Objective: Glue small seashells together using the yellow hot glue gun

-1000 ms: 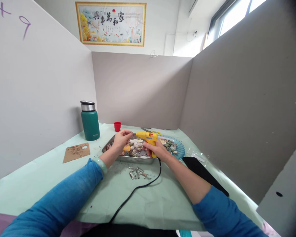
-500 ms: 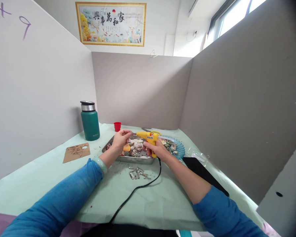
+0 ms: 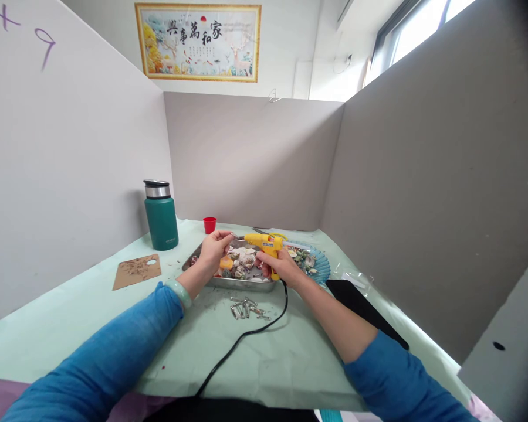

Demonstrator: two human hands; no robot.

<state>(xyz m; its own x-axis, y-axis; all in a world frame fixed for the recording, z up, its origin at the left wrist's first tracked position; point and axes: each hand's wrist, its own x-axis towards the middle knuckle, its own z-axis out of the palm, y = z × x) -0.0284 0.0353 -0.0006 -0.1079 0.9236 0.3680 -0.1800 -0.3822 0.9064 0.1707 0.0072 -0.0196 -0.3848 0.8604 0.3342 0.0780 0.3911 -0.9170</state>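
My right hand (image 3: 278, 265) is wrapped round the handle of a yellow hot glue gun (image 3: 264, 242), its nozzle pointing left. A clear glue stick (image 3: 295, 245) sticks out of the gun's back. Close to the nozzle, my left hand (image 3: 216, 247) is pinched on something too small to make out. Both hands are above a metal tray (image 3: 242, 285) of seashells (image 3: 243, 262). Several metal clips, perhaps safety pins (image 3: 247, 308), lie in a pile in front of the tray. From the gun a black cord (image 3: 246, 334) runs to the table's front edge.
A green bottle (image 3: 161, 220) and brown card (image 3: 137, 271) stand and lie at left; a red cup (image 3: 209, 225) is behind the tray. To the right are a blue plate (image 3: 323, 266) of shells, yellow-handled scissors (image 3: 278, 235) and a black strip (image 3: 365, 310). Partitions (image 3: 255, 158) enclose the table.
Both hands stay almost in place. The glue gun's nozzle remains at the fingertips of my left hand, with only a very slight shift.
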